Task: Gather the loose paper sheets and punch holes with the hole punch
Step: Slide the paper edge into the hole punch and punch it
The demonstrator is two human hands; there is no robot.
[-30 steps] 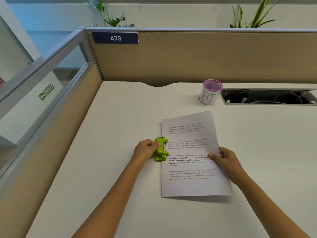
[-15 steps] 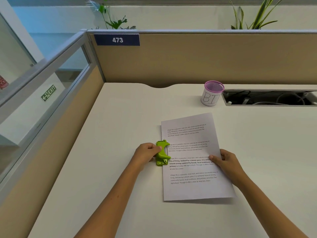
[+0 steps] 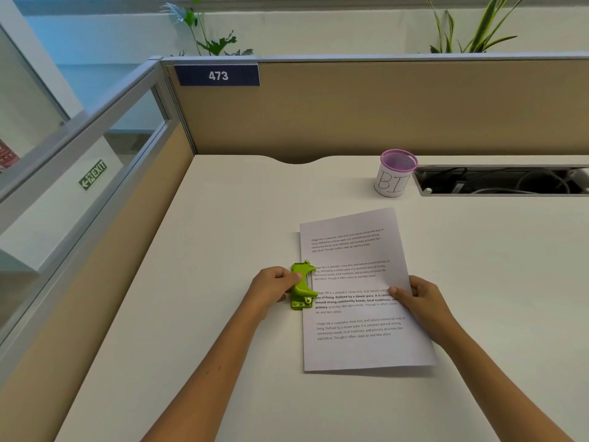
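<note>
A stack of printed paper sheets (image 3: 357,346) lies on the white desk (image 3: 223,218), its long edges running away from me. A lime-green hole punch (image 3: 302,287) sits at the middle of the stack's left edge, its jaw over that edge. My left hand (image 3: 274,287) grips the punch from the left, thumb on top. My right hand (image 3: 420,298) pinches the stack's right edge, thumb on the printed side.
A purple mesh cup (image 3: 395,173) wrapped in paper marked "BI" stands behind the sheets. To its right a cable slot (image 3: 503,181) opens in the desk. Beige partition walls (image 3: 382,116) close the back and left; a "473" sign (image 3: 217,75) hangs there.
The sheets and both hands sit slightly lower and further right in view, as the camera shifted. The hands keep their grips on the punch and the paper.
</note>
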